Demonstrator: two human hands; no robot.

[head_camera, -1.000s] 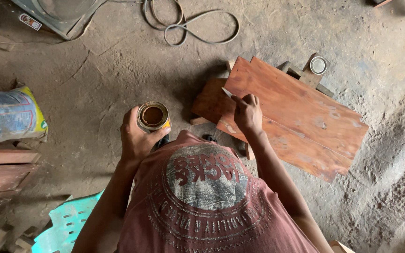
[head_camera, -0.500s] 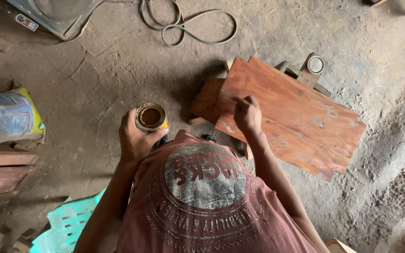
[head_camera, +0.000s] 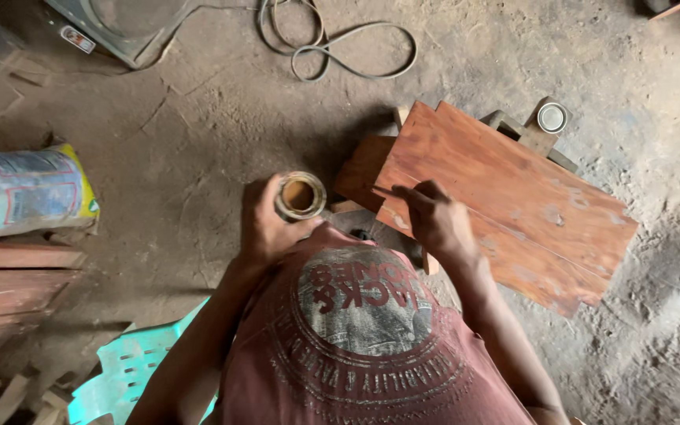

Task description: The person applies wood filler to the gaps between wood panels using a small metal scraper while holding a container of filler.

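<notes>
Since half a second ago your right hand (head_camera: 437, 218) has slid a bit toward the near left corner of the reddish-brown stained wooden board (head_camera: 505, 201), and the thin brush (head_camera: 391, 192) it's pinching now pokes out to the left, tip sitting right by that board's left edge. Fingers are curled tight around the brush handle, so that's a firm grasp, though the bristles are too small to make out properly.

Your left hand (head_camera: 265, 228) hasn't really gone anywhere. It's wrapped around the small round metal tin (head_camera: 300, 196), held upright off the ground just left of the board, with brownish liquid showing inside the open top. Solid clenched hold on that one too.

Board is lying flat on the dusty grey concrete floor (head_camera: 198, 142), propped on a few short wooden blocks (head_camera: 529, 134) that peek out along its far edge. A smaller darker piece of stained wood (head_camera: 362, 169) sticks out from under its left side, touching it. The round white lid (head_camera: 552, 117) sits on one of those blocks past the board's far corner, well apart from both hands.

Other stuff around: a looped grey cable (head_camera: 340, 39) near the far edge of the floor, a yellow and white printed sack (head_camera: 21, 193) off on the left, stacked reddish planks (head_camera: 1, 291) just below it, and a turquoise plastic chair (head_camera: 131, 370) beside your left arm.
</notes>
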